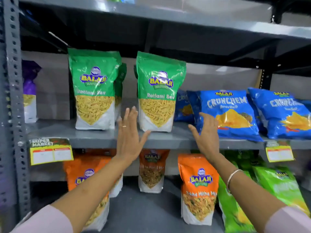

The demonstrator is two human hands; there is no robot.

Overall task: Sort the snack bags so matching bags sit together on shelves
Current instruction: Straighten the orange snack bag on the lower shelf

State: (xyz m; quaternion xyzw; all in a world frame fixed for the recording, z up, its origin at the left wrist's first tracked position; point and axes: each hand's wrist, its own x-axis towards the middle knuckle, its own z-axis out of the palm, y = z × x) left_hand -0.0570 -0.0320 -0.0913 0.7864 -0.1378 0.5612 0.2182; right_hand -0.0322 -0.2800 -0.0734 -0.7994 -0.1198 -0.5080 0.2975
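Note:
Two green Ratlami Sev bags stand upright on the middle shelf (94, 138): the left one (94, 88) and the right one (158, 91). My left hand (128, 133) is open, fingers spread, just left of the right bag's base. Empty and open, my right hand (206, 133) hovers to that bag's right, in front of a blue Crunchem bag (230, 113). Neither hand grips a bag. A third green bag (120, 84) peeks out behind the left one.
More blue Crunchem bags (282, 111) lean at the right. A purple bag (29, 91) stands far left. On the lower shelf are orange Tikha Mitha Mix bags (198, 187) and light green bags (279, 187). Yellow price tags (50, 152) hang on the shelf edge. A grey upright post (13, 98) runs down the left.

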